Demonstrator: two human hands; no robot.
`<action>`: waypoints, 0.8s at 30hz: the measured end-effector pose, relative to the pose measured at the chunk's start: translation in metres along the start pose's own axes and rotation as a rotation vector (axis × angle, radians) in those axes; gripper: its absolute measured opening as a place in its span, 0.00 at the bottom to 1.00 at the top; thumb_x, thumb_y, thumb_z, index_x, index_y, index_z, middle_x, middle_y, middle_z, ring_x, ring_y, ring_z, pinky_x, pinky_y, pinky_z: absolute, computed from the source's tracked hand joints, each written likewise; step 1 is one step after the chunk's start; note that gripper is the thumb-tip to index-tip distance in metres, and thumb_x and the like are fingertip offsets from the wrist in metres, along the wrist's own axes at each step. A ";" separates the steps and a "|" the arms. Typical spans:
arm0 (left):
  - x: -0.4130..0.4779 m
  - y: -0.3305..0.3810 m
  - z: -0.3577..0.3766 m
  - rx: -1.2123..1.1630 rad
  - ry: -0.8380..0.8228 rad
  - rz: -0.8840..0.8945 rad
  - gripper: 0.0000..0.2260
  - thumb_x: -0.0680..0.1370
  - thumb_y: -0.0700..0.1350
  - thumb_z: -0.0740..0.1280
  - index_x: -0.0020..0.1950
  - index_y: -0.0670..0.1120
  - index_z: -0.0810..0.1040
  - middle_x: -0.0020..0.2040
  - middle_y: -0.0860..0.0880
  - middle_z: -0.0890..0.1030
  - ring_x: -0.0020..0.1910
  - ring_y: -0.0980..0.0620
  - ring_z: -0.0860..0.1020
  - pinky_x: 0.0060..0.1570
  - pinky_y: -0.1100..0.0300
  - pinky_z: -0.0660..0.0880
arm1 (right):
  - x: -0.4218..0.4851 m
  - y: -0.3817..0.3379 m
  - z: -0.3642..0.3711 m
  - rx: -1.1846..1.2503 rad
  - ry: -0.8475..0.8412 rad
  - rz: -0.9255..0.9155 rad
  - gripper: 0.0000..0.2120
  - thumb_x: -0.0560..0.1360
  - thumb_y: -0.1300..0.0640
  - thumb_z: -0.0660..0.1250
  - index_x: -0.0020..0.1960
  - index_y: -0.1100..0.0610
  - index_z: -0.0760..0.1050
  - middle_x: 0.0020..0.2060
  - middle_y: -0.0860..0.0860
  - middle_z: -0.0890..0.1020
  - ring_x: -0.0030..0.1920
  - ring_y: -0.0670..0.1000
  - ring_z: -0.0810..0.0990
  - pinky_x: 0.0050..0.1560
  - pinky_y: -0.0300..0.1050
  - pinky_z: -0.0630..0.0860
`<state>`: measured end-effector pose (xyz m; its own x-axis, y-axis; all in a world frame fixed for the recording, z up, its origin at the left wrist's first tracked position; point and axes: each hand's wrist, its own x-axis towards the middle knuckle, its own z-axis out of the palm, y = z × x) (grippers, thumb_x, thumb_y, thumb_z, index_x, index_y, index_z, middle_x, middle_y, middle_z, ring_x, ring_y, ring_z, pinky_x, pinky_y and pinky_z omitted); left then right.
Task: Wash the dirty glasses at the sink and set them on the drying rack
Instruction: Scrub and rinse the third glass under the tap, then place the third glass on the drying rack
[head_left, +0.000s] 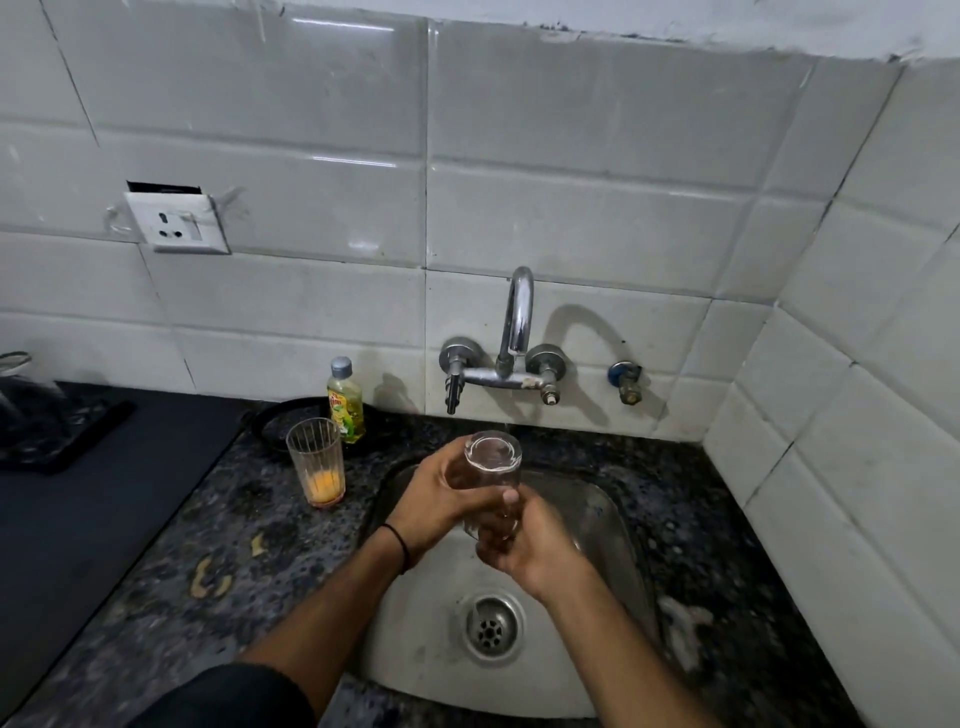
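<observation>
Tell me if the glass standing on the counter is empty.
Not empty. The glass stands upright left of the sink with orange liquid pooled at its bottom.

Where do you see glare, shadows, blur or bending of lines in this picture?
Head view: the wide lens bends the wall tiles toward the edges; light streaks glare on the top tiles; the tap throws a curved shadow to its right in the picture; the held glass looks fairly sharp, but the sleeve and bottom corners are smeared; the left side is dim.
</observation>
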<state>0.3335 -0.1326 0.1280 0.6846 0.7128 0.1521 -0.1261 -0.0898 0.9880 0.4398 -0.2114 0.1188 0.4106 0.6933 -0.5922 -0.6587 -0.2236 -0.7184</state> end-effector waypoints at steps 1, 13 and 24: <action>-0.001 -0.003 -0.001 0.020 0.002 -0.004 0.27 0.65 0.37 0.81 0.62 0.45 0.80 0.54 0.49 0.86 0.55 0.52 0.83 0.53 0.63 0.78 | -0.004 0.003 -0.003 -0.136 0.041 -0.057 0.13 0.82 0.52 0.58 0.47 0.57 0.78 0.35 0.54 0.77 0.33 0.51 0.75 0.36 0.44 0.76; -0.015 0.003 0.009 0.149 0.051 0.050 0.27 0.64 0.42 0.83 0.62 0.47 0.80 0.55 0.50 0.85 0.56 0.54 0.83 0.59 0.56 0.78 | -0.019 0.032 -0.020 -0.767 0.037 -0.754 0.34 0.61 0.41 0.75 0.65 0.39 0.69 0.60 0.41 0.80 0.59 0.43 0.80 0.61 0.50 0.79; -0.051 0.055 -0.106 0.298 0.150 -0.047 0.25 0.74 0.59 0.71 0.65 0.47 0.78 0.58 0.48 0.84 0.57 0.52 0.82 0.57 0.56 0.79 | -0.018 0.033 0.082 -0.502 -0.419 -0.711 0.22 0.72 0.67 0.75 0.63 0.55 0.75 0.51 0.52 0.86 0.48 0.45 0.85 0.45 0.36 0.80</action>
<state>0.2152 -0.1000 0.1711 0.5688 0.8133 0.1221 0.1340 -0.2381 0.9620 0.3587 -0.1749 0.1360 0.2866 0.9463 0.1495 0.0432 0.1431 -0.9888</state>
